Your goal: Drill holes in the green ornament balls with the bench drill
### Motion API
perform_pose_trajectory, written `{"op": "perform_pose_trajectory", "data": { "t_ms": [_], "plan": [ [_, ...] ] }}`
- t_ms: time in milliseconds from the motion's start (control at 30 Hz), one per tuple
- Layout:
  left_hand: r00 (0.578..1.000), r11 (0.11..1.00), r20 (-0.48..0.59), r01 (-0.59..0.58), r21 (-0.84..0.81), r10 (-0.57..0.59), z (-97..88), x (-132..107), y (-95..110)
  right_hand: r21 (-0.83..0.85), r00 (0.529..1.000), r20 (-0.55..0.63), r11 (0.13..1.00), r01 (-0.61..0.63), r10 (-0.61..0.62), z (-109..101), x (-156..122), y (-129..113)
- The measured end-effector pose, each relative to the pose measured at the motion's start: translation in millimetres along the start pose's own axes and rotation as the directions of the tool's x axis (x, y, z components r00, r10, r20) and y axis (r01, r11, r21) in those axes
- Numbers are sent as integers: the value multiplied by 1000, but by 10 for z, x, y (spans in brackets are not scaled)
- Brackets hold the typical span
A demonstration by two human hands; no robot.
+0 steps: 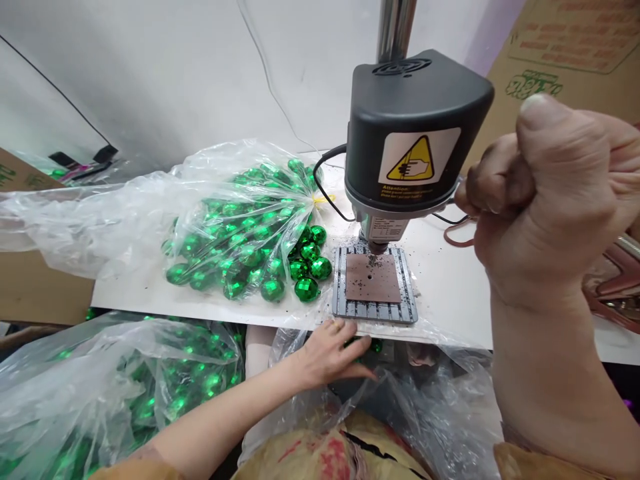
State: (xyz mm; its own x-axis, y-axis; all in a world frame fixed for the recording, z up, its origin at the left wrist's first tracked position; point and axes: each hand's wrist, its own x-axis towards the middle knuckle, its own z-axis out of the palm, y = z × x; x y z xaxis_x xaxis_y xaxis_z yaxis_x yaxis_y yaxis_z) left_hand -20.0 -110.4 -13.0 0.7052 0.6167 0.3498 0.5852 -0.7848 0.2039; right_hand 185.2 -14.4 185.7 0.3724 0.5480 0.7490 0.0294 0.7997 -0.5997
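A small black bench drill press (415, 127) stands on the white table, its chuck (379, 247) above a brown square pad (373, 287) with one hole. The pad lies on a slotted grey metal base (340, 307) strewn with dark shavings. My right hand (555, 173) is closed in a fist at the press's right side, around the lever, most of which the hand hides. My left hand (337, 353) rests at the table's front edge, fingers apart, holding nothing. Just beyond its fingertips, a green faceted ball (376, 345) shows below the edge.
A clear plastic bag (210, 193) of green faceted balls lies left of the press, several loose balls (306, 290) beside it. Another bag (165, 373) of balls sits lower left. Plastic sheeting (450, 400) covers my lap. Cardboard boxes (565, 40) flank the table. A black cable (320, 175) loops beside the press.
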Motion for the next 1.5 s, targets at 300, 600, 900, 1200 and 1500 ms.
{"op": "perform_pose_trajectory", "data": {
  "t_ms": [300,600,900,1200,1500],
  "plan": [
    [850,839,29,513,182,-526,-266,670,-785,7,1000,-6,1000,-3,3,0,-5,5],
    [734,384,19,377,-842,-679,2,753,-592,58,999,-17,997,44,-43,-22,25,73],
    [764,325,10,286,-901,-645,269,848,-598,65,1000,-6,998,13,-12,-25,20,52],
    [760,368,13,330,-869,-650,311,831,-634,16,1000,0,1000,-11,11,-10,95,75],
    [781,491,-60,330,-806,-622,309,855,-601,170,947,13,933,-318,320,126,478,171]
  ]
}}
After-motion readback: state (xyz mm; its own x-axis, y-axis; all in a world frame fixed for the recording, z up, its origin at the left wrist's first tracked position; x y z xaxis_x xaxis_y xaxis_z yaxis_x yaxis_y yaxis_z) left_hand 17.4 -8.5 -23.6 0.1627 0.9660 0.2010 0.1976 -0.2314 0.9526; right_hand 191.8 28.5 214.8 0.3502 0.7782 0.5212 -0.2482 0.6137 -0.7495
